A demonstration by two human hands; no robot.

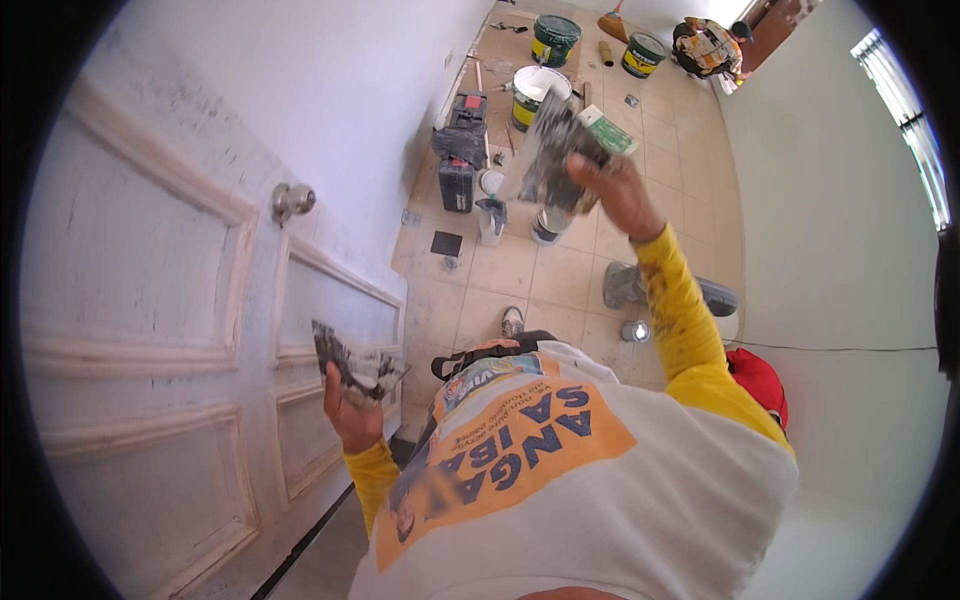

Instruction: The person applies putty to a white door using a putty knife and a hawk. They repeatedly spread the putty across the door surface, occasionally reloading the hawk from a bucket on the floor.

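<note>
My right hand [622, 192], in a yellow sleeve, is raised ahead of me and closed on a wide putty knife [548, 158]. Its broad blade is smeared by motion and streaked with dark and pale marks. Lower down on the left, my left hand [352, 424] grips a second putty knife [340, 352], which carries whitish filler on its dark, stained blade. Close beside that hand stands a panelled white door [150, 270] with raised mouldings and a round metal knob [292, 202]. My right hand is well away from the door.
Beyond the raised knife, an open bucket [526, 112] and lidded green buckets [555, 42] stand on the tiled floor. Black cases [457, 185] line the left wall. A dark grey cylindrical object [625, 286] lies at right, near a cable [830, 349]. Another person [708, 48] crouches far right.
</note>
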